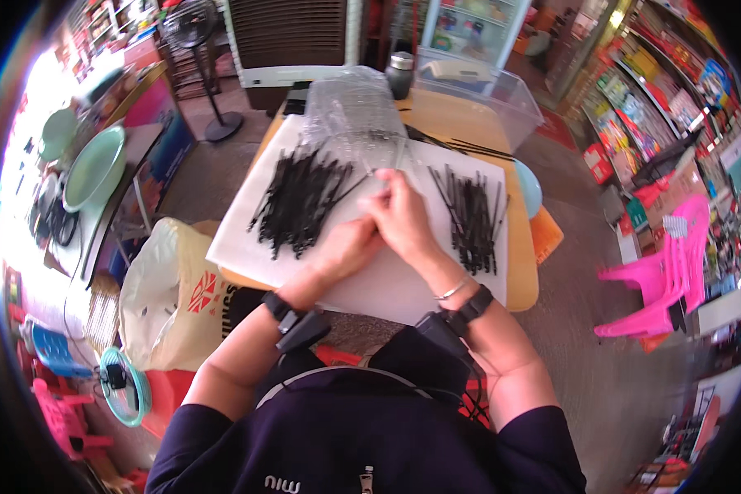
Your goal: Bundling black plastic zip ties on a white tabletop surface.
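Note:
My right hand (402, 212) and my left hand (352, 247) meet over the middle of a white sheet (370, 292) on the table. Both are closed, with the fingers curled in; whatever they pinch is too small or hidden to name. To the left of them lies a thick heap of thin black sticks (299, 198), roughly lined up. A smaller bunch of similar black sticks (474, 218) rests at the right side of the sheet. Just beyond my hands is a clear plastic bag (350, 103), crumpled, its near end reaching the sheet.
A dark flask (400, 76) and a clear plastic bin (490, 99) stand at the table's far side. More black sticks (461, 146) lie before the bin. A large pale sack (169, 296) is at the left, a pink chair (667, 267) at the right. Behind stands a fan (210, 74).

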A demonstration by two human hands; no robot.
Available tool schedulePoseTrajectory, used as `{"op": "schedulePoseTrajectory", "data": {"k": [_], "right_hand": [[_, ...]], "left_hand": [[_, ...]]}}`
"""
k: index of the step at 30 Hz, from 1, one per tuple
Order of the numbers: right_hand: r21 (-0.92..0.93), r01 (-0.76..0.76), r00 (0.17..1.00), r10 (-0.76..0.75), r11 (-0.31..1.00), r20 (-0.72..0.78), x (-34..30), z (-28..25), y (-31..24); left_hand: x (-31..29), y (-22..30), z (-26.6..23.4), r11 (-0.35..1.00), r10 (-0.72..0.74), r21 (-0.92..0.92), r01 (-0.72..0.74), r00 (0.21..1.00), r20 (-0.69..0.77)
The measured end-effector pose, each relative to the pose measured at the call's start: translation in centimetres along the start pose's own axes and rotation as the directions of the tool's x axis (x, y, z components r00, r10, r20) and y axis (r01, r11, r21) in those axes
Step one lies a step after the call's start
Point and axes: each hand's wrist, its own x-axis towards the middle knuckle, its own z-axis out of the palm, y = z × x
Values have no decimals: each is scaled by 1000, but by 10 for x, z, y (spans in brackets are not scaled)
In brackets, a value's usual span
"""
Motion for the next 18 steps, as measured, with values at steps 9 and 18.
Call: {"op": "schedulePoseTrajectory", "data": {"k": [9,18], "right_hand": [[-678,-236,963,261,696,-66,21,-110,60],[-457,330,929,-197,826,314,18,25,12]], "left_hand": [[-18,34,-70,996,-91,-18,90,963,-255],[-30,16,-86,865,-199,447,228,974,-112]]}}
